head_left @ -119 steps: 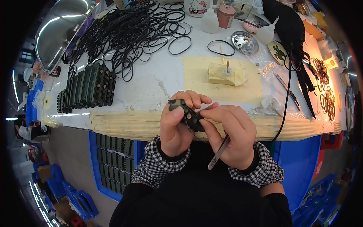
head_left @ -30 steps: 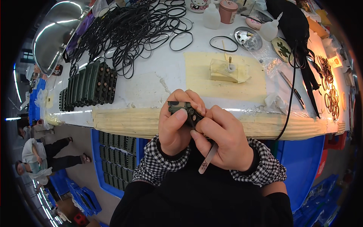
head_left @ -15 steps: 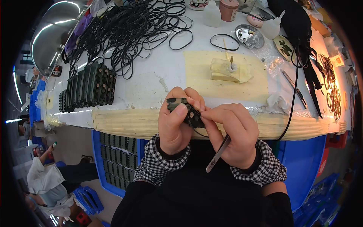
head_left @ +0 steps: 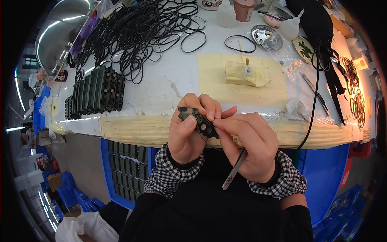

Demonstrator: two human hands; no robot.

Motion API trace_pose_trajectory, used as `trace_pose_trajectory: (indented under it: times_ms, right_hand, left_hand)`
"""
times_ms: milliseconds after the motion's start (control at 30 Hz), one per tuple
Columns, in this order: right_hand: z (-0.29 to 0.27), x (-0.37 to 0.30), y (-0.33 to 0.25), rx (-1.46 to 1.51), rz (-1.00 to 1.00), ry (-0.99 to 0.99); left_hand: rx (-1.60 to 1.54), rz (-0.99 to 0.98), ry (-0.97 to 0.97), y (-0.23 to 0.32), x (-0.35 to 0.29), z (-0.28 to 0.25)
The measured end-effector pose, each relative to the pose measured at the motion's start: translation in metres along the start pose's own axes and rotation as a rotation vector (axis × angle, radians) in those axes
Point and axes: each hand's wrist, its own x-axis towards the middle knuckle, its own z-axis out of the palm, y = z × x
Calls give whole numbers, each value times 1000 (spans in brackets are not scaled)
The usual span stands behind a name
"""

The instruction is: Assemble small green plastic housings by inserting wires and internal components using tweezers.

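Close to the table's front edge, my left hand [head_left: 186, 133] is closed around a small camouflage model tank hull [head_left: 204, 127] with round wheels along its side. A thin black toothed track [head_left: 201, 135] runs along the wheels, and a slack part hangs below the hull. My right hand [head_left: 252, 141] pinches at the hull's right end, where the fingertips hide the track. Metal tweezers [head_left: 235, 169] are tucked in that same hand, their rounded end pointing down toward my lap.
A heap of black rubber tracks [head_left: 133, 36] covers the back left, with a row of dark green hulls [head_left: 98, 90] before it. A taped block [head_left: 242, 76] stands mid-table. A craft knife [head_left: 315, 93] and a black cable [head_left: 312, 117] lie right. Blue trays [head_left: 322, 181] sit below.
The hull has tilted slightly in my left hand, and my right hand has shifted a little right with the tweezers. The person at the lower left has moved nearer the bottom edge.
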Motion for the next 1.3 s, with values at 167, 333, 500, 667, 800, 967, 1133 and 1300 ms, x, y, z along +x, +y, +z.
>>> trace_pose_trajectory:
  times_ms: [167, 333, 500, 667, 800, 967, 1133, 1300]
  right_hand:
    - [1, -2, 1, 7, 1, 2]
    - [1, -2, 0, 7, 9, 6]
    - [1, -1, 0, 0, 10, -11]
    - [0, -1, 0, 9, 13, -36]
    - [2, -2, 1, 23, 10, -42]
    - [5, -4, 2, 18, -11, -42]
    - [6, -4, 3, 46, -4, -45]
    - [3, -7, 7, 11, 61, -72]
  left_hand:
    - [-17, 2, 16, -1, -1, 1]
    - [-26, -13, 24, 1, 0, 3]
    - [-19, -29, 75, 1, -1, 2]
    - [-57, -41, 99, 1, 0, 3]
    - [-85, -51, 120, 1, 0, 2]
    - [-112, -55, 120, 0, -1, -2]
    - [-102, -11, 149, 1, 1, -3]
    - [-92, 25, 233, 7, 5, 1]
